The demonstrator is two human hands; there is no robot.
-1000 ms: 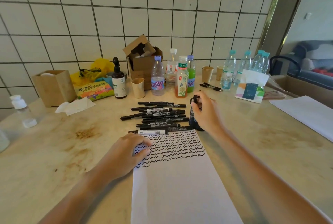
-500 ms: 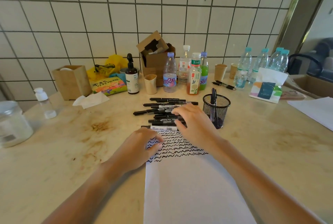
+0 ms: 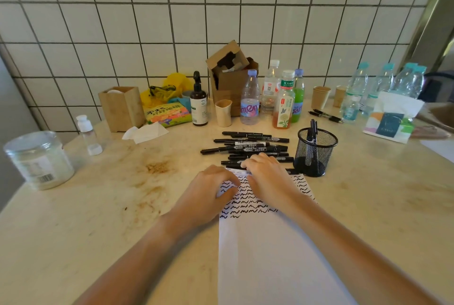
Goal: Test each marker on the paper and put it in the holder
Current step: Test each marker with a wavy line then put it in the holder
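A stained beige marble table [image 3: 103, 209] carries a white paper sheet with black squiggles [image 3: 270, 250], a heap of black markers [image 3: 250, 145], a black mesh holder [image 3: 317, 155], plastic bottles [image 3: 250, 101], brown paper cups [image 3: 320, 97], a wooden box [image 3: 122, 108] and a clear jar [image 3: 36, 160].

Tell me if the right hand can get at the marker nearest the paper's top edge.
Probably yes: the right hand already lies over that nearest marker, fingertips on it, with nothing between them. The left hand is alongside but not blocking.
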